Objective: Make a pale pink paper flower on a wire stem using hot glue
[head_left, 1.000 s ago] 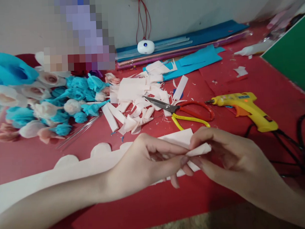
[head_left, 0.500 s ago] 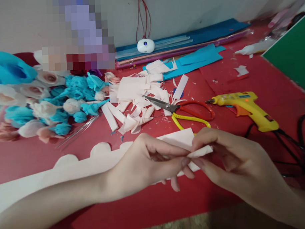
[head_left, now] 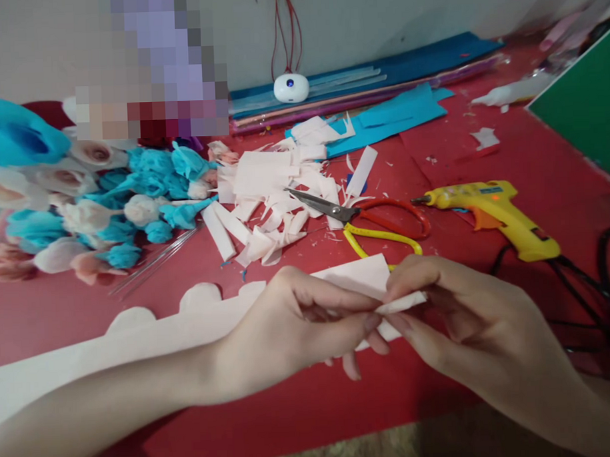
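Note:
Between my two hands is a small rolled piece of pale paper. The thumb and index finger of my left hand pinch its left end, with the other fingers curled below. My right hand is closed on the other end, thumb beneath and fingertips above. Under the hands lies a pale pink paper sheet, partly covered by them. Just beyond are scissors with one red and one yellow handle, lying open on the table. A long pale strip with rounded cut edges passes behind my left forearm.
A yellow glue gun with a black cord lies at the right. Pale paper scraps are heaped in the middle. Crepe flowers in blue and white crowd the left. Blue paper and a green board are farther back.
The rolled paper has turned slightly between my fingertips, and its free end looks narrower. Both hands stay in almost the same place.

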The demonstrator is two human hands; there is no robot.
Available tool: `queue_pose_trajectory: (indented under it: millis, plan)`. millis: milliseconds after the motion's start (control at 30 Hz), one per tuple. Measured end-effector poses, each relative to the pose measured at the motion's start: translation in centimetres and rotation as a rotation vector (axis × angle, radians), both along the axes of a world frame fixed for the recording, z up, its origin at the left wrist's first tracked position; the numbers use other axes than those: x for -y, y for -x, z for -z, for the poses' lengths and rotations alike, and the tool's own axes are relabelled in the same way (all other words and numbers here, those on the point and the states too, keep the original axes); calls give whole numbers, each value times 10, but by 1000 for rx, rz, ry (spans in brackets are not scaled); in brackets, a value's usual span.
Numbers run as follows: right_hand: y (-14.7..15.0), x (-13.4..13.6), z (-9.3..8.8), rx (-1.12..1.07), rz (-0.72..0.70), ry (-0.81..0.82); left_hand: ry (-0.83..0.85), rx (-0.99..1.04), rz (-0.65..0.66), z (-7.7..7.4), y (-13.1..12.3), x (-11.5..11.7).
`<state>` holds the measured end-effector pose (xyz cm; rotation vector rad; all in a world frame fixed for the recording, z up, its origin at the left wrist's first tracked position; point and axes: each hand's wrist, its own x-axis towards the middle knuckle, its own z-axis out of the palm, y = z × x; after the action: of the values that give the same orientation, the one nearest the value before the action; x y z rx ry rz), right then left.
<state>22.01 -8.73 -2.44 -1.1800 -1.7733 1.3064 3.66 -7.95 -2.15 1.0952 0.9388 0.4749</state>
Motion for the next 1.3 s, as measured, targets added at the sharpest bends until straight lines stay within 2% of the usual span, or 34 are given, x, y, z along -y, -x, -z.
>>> queue_pose_trajectory:
  millis: [567,1033,1300]
  plan:
    - [1,-3,0,23,-17,-19,39,-18,15,-1,1,-1]
    - [1,-3,-6,29,20,-23,140,48,1,1,2,-1]
    - [-7,-7,-7,-33,-90,54,203,95,-14,2,2,-2]
